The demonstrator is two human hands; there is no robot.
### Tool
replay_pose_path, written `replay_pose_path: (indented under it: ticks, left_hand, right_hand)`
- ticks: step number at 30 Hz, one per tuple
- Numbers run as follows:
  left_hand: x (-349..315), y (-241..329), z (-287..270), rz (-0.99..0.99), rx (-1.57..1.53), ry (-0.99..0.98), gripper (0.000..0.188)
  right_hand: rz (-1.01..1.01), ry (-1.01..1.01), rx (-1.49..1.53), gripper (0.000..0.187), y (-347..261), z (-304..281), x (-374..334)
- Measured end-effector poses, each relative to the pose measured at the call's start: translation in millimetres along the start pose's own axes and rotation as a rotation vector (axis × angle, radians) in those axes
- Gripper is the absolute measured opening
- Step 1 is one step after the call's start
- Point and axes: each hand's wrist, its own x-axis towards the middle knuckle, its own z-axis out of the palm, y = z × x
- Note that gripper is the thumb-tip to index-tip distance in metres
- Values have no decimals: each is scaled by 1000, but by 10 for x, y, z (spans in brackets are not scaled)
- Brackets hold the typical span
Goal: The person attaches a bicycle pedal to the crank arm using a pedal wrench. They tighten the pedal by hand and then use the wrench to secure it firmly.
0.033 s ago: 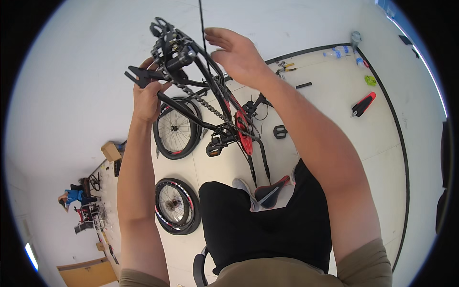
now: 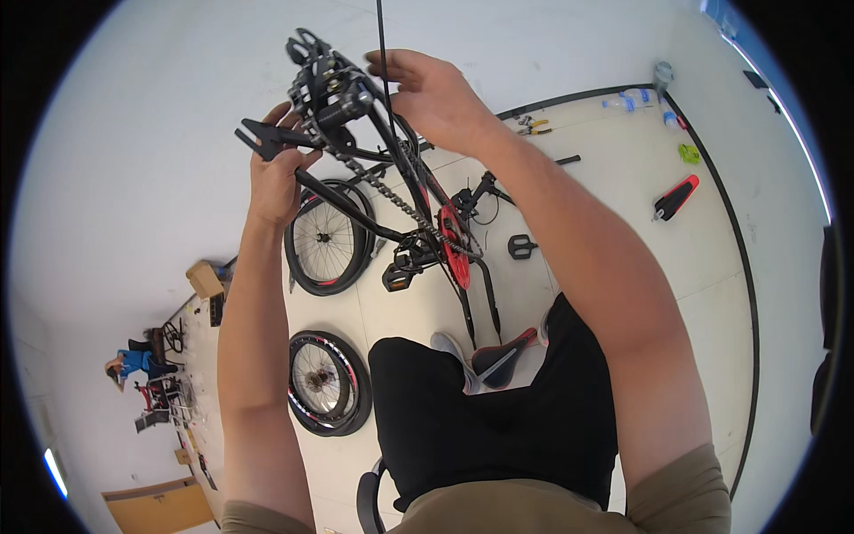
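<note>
A black bicycle frame [image 2: 360, 206] stands tilted in front of me, its rear end raised toward the top of the view. My left hand [image 2: 274, 182] is closed round the frame's left rear stay, near the black forked dropout [image 2: 258, 141]. The rear derailleur [image 2: 322, 89] hangs at the raised end, and the chain [image 2: 378, 185] runs from it down to a red chainring [image 2: 454, 249]. Beside the derailleur, my right hand [image 2: 438, 100] has its fingers stretched out and apart. A thin black cable [image 2: 382, 40] passes in front of its fingertips; whether they touch is unclear.
Two wheels, one with spokes and hub upper [image 2: 322, 238] and one with a cassette [image 2: 325, 383], lie left. A pedal [image 2: 521, 246], pliers [image 2: 535, 127], a red-black saddle [image 2: 678, 198] and bottles [image 2: 627, 100] are on the floor rightward. Far left, another person [image 2: 133, 361] is near bike parts.
My right hand has shifted slightly left, so its fingertips now reach behind the cable. The left hand keeps its hold on the frame, which has barely moved.
</note>
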Motion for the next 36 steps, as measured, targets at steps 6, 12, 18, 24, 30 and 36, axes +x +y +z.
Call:
replay_pose_path:
  ticks: [6,12,18,24,30,36]
  left_hand:
    - [-68,22,-40,44,26,-8,80]
    - [-80,52,46,60,2,21,81]
    - [-99,17,-10,110,-1,22,80]
    - [-101,-76,-197,148,-23,65,75]
    - [-196,54,74,111,-53,179,96]
    - [-1,-208,-153,119,-83,95,55]
  right_hand:
    - [92,-182,-163,43,-94,87,304]
    - [26,-427,-534,26,17,12,589]
    - [-20,-558,-388,27,394,161,757]
    - [-221,-409,-36,12,707,494,673]
    - [417,-226,764,19,1115,559,894]
    - [415,-170,738,24,1081,514,850]
